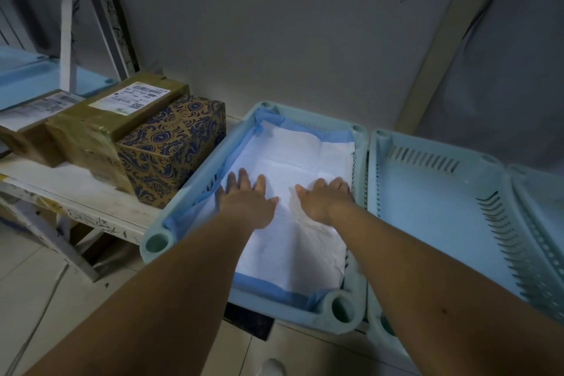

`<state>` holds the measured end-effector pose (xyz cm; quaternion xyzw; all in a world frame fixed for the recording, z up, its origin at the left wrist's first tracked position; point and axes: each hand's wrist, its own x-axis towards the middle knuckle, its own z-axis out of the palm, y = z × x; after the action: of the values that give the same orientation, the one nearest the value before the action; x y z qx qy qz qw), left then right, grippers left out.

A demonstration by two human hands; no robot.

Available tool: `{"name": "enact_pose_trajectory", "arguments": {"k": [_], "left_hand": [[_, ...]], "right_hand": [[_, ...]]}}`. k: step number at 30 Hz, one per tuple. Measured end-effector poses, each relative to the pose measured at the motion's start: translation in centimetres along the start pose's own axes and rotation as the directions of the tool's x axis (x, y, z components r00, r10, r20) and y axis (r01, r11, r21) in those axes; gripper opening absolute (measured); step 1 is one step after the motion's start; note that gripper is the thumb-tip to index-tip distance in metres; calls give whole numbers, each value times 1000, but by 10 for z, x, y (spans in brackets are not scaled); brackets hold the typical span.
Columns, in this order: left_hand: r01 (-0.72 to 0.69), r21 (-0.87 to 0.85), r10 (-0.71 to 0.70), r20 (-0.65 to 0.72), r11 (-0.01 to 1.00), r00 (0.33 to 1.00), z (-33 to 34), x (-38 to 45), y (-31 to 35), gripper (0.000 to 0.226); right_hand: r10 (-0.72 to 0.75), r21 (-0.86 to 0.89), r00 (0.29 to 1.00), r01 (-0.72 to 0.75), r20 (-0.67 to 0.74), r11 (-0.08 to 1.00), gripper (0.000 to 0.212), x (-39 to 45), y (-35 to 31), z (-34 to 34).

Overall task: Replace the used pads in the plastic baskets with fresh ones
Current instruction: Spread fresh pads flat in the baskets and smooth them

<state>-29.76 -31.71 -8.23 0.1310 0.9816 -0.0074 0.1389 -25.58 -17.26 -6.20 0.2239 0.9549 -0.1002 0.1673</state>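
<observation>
A white pad with blue borders [293, 241] lies spread inside the light blue plastic basket [341, 311] in the middle of the view. My left hand [247, 201] presses flat on the pad with fingers spread, near the basket's left wall. My right hand [323, 198] rests palm down on the pad near the right wall, its fingers slightly bent. The pad's blue edges ride up the basket walls at the back and left. A second light blue basket [439, 207] stands right beside it with no pad in it.
A patterned gold and navy box [171, 146] and taped cardboard parcels [100, 122] sit on a white bench to the left. A third basket's edge [543, 192] shows at the far right. A grey wall stands behind. Tiled floor lies below.
</observation>
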Motion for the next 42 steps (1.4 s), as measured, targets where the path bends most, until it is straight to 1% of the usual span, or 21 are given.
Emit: {"name": "enact_pose_trajectory", "arguments": {"k": [2, 4, 6, 8, 11, 14, 18, 20, 22, 24, 25, 28, 29, 30, 31, 32, 33, 35, 38, 41, 42], "left_hand": [[7, 32, -7, -1, 999, 1000, -5, -8, 7, 64], [-3, 61, 5, -29, 998, 1000, -10, -20, 18, 56], [-38, 52, 41, -55, 998, 998, -19, -35, 31, 44], [-103, 16, 104, -118, 995, 988, -31, -54, 47, 33], [-187, -18, 179, -220, 982, 959, -49, -86, 71, 20], [-244, -46, 220, -293, 969, 930, -60, -115, 94, 17], [-374, -54, 332, -355, 926, 874, -72, -166, 136, 14], [-448, -60, 395, -380, 892, 836, -73, -189, 158, 18], [-499, -61, 440, -389, 864, 809, -70, -210, 180, 19], [-535, -57, 474, -392, 843, 788, -64, -227, 203, 19], [-545, -53, 483, -397, 837, 781, -62, -230, 208, 18], [-617, -41, 562, -371, 786, 740, -50, -256, 244, 15], [-647, -36, 598, -348, 761, 722, -45, -267, 259, 28], [-673, -21, 635, -310, 739, 707, -40, -275, 271, 43], [-699, -5, 672, -267, 715, 690, -35, -286, 286, 53], [-716, -1, 695, -239, 698, 678, -30, -294, 299, 58], [-731, 4, 716, -208, 682, 667, -24, -301, 315, 59], [-764, 10, 754, -172, 645, 634, -13, -311, 345, 52], [-793, 41, 791, -132, 607, 598, -1, -323, 382, 45], [-831, 39, 829, -106, 555, 549, 7, -336, 415, 43], [-846, 31, 843, -103, 533, 528, 10, -341, 426, 43]], "right_hand": [[-35, 35, 993, 40, -114, 999, 71, -11, -1, -10], [-132, 29, 965, 143, -226, 989, 54, -28, -4, -17], [-229, -22, 938, 231, -262, 973, 35, -50, -4, -22], [-247, -25, 920, 251, -304, 968, 23, -72, 3, -28], [-212, -20, 883, 224, -418, 974, 20, -107, 24, -38], [-163, 8, 850, 193, -501, 981, 21, -135, 50, -45], [-99, 37, 828, 142, -552, 989, 29, -172, 97, -51], [-73, 39, 829, 114, -555, 993, 26, -187, 121, -53], [-26, 49, 833, 64, -552, 997, 20, -203, 148, -53], [24, 62, 823, 14, -568, 998, 15, -219, 179, -51], [41, 72, 817, 1, -575, 997, 16, -223, 188, -50], [181, 150, 802, -115, -570, 982, 32, -246, 242, -41], [235, 182, 786, -158, -572, 971, 31, -253, 263, -38], [282, 204, 767, -199, -576, 958, 29, -260, 279, -36], [331, 221, 743, -247, -582, 943, 27, -267, 301, -33], [377, 241, 722, -290, -580, 926, 26, -274, 318, -30], [431, 269, 700, -336, -570, 903, 26, -283, 339, -25], [527, 319, 658, -420, -538, 849, 31, -298, 376, -17], [622, 367, 592, -504, -512, 782, 32, -316, 420, -3], [713, 463, 479, -546, -511, 698, 32, -328, 457, 7], [754, 508, 430, -561, -496, 654, 33, -333, 471, 8]]}}
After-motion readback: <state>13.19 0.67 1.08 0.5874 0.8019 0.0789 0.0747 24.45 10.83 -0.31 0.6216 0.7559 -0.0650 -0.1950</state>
